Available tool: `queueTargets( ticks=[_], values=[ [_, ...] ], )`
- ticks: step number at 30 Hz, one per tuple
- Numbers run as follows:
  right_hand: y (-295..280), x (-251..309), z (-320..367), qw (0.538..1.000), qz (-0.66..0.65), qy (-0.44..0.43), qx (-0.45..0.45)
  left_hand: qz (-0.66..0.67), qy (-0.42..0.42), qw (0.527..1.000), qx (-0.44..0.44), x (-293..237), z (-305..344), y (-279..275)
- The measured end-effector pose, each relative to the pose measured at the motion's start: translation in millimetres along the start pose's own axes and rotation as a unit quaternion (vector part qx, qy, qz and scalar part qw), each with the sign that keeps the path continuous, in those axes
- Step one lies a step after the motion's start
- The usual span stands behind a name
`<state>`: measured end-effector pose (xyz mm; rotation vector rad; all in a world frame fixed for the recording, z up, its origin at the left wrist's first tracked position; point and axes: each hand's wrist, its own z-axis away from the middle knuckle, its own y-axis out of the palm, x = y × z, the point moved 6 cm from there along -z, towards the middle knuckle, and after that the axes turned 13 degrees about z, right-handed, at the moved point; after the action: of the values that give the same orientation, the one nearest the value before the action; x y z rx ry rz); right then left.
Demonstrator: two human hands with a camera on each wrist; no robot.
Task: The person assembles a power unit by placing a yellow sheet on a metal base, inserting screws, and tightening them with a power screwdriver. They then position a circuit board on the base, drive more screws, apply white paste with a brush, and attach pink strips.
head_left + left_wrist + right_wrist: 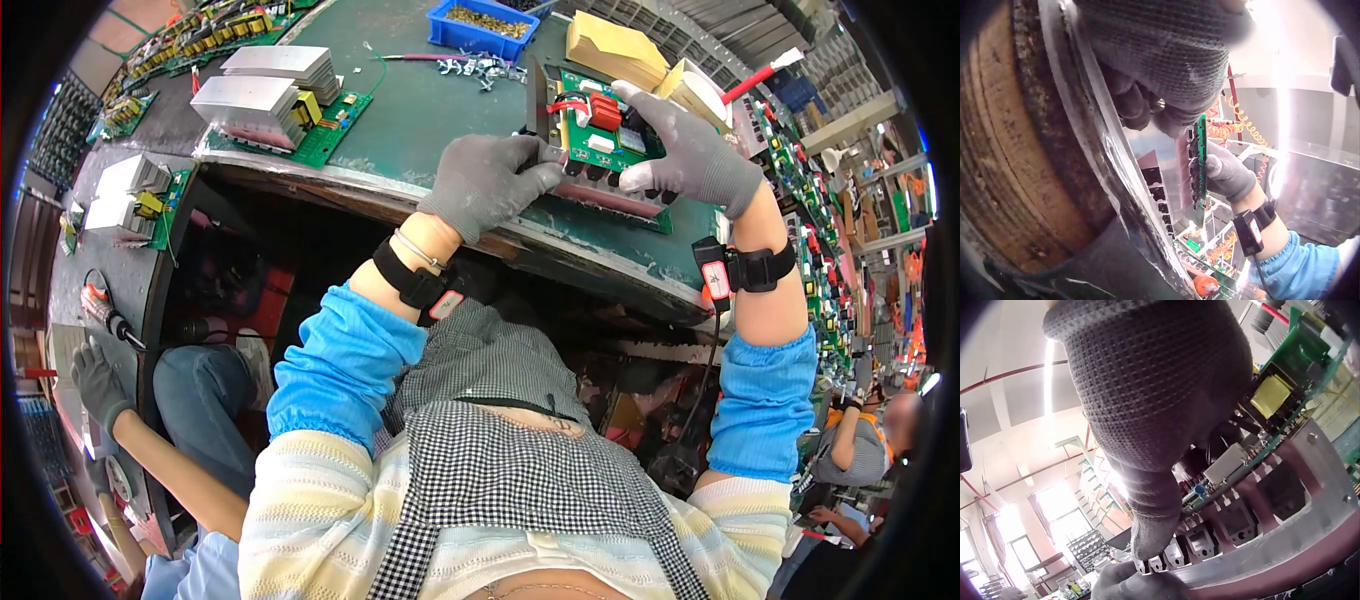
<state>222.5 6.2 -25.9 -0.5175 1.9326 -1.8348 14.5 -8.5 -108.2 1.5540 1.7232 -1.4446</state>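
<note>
A green circuit board [581, 135] with a red component sits at the front of the bench. Black transistors [1238, 522] line a metal heat sink [1260, 544] along its near edge. My gloved right hand [700, 155] grips the board's right side, the thumb at the near edge and the fingers reaching over the top. In the right wrist view that thumb [1155, 528] lies at the row of transistors. My gloved left hand [488, 185] is at the board's near left corner, thumb and forefinger pinched together. The left wrist view shows a small shiny metal piece [1159, 105] between its fingers.
Behind the board are a blue bin [482, 30] of small brass-coloured parts, loose metal clips [485, 70] and yellow paper [615, 50]. Another board with silver heat sinks [250, 105] stands left. A second person's gloved hand [98, 385] is near an electric screwdriver [105, 310].
</note>
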Motion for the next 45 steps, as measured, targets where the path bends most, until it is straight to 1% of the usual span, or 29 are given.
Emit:
queueTargets(
  ticks=[3,4,5,7,9,14,17,18,19,20,21,23,25,26,27,28,29,30,31,34,37,38,40,42,43,45],
  values=[
    [-2,2,-1,1.000,-0.023,-0.014,0.004,0.006,0.006,1.000,-0.006,1,1,1],
    [-4,4,0,1.000,-0.004,-0.016,-0.002,0.009,0.013,1.000,-0.010,1,0,0],
    [-3,3,0,1.000,-0.003,-0.018,-0.005,0.020,-0.003,1.000,-0.013,1,0,0],
    [-5,5,-1,1.000,-0.008,-0.006,0.009,0.007,-0.003,1.000,-0.010,-1,0,-1],
    [-6,6,0,1.000,0.010,-0.021,-0.010,0.003,0.015,1.000,-0.014,-5,0,-3],
    [-10,10,-1,1.000,0.005,-0.016,0.001,0.006,-0.012,1.000,0.007,2,-2,-2],
    [-12,13,-3,1.000,0.019,-0.009,0.017,0.032,-0.022,0.999,0.025,2,-3,-3],
    [-14,16,-2,1.000,0.023,-0.008,0.015,0.086,-0.038,0.995,0.042,10,-2,-1],
    [-16,16,1,1.000,0.026,0.001,0.012,0.085,-0.046,0.994,0.050,11,0,-4],
    [-13,12,3,1.000,0.012,-0.020,-0.017,0.085,-0.049,0.993,0.063,8,0,-9],
    [-15,13,12,0.994,0.077,-0.024,-0.081,0.086,-0.050,0.992,0.078,5,-1,-13],
    [-34,10,33,0.982,0.120,0.021,-0.144,0.064,-0.100,0.988,0.094,8,3,-32],
    [-54,-8,67,0.969,0.044,0.098,-0.221,0.161,-0.147,0.974,0.051,2,7,-55],
    [-64,-11,87,0.955,-0.018,0.110,-0.275,0.155,-0.110,0.981,0.034,-10,4,-65],
    [-59,-23,113,0.929,-0.020,0.186,-0.321,0.149,-0.074,0.986,0.012,-23,1,-74],
    [-52,-32,139,0.916,-0.066,0.269,-0.289,0.100,-0.022,0.995,0.001,-38,-3,-78],
    [-44,-41,166,0.896,-0.113,0.345,-0.255,0.064,0.043,0.997,0.016,-58,-9,-74],
    [-26,-58,195,0.884,-0.086,0.394,-0.235,0.025,0.108,0.993,0.028,-79,-15,-67],
    [-1,-76,220,0.870,-0.061,0.440,-0.216,-0.017,0.174,0.984,0.039,-97,-21,-57],
    [47,-89,257,0.833,-0.069,0.522,-0.170,-0.148,0.273,0.942,0.124,-130,-36,-10],
    [61,-91,252,0.815,-0.041,0.558,-0.153,-0.251,0.264,0.912,0.188,-114,-58,34],
    [58,-89,244,0.825,-0.083,0.542,-0.138,-0.273,0.264,0.907,0.184,-109,-59,42],
    [66,-102,235,0.820,-0.071,0.557,-0.111,-0.316,0.262,0.896,0.172,-105,-62,55],
    [71,-109,228,0.815,-0.039,0.573,-0.072,-0.330,0.231,0.898,0.178,-102,-63,61],
    [74,-113,226,0.820,-0.030,0.569,-0.063,-0.336,0.213,0.900,0.179,-100,-63,62],
    [83,-123,226,0.832,-0.013,0.553,-0.046,-0.319,0.220,0.906,0.172,-106,-62,63]
  ],
)
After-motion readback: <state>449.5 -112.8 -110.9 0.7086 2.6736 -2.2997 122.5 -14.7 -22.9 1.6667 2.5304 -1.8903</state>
